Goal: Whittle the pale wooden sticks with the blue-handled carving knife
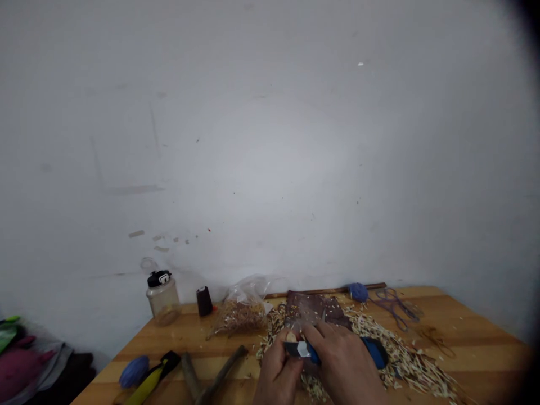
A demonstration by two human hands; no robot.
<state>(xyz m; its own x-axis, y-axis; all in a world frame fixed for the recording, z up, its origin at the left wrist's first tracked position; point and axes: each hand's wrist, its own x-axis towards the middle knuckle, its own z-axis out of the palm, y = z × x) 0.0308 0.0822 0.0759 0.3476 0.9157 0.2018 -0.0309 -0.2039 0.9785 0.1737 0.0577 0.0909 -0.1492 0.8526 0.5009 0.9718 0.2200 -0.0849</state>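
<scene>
Near the table's front edge, my right hand (343, 360) is wrapped round a knife with a blue handle (374, 352). Its dark blade with a pale metal part (298, 349) points left. My left hand (276, 368) is closed on a small pale piece of wood (291, 337), most of which the fingers hide. The blade lies across the wood's near side; whether it touches cannot be made out. Behind both hands is a dark brown sheet (310, 306) sprinkled with chips. Curled pale wood shavings (405, 360) are heaped around it.
Left on the wooden table (169, 340) are a clear jar (163, 304), a dark thread cone (204, 301), a bag of shavings (242, 312), sticks (223, 371), a yellow-black tool (154, 379) and blue yarn (134, 371). At the back right lie a blue ball (358, 292) and cord (394, 306).
</scene>
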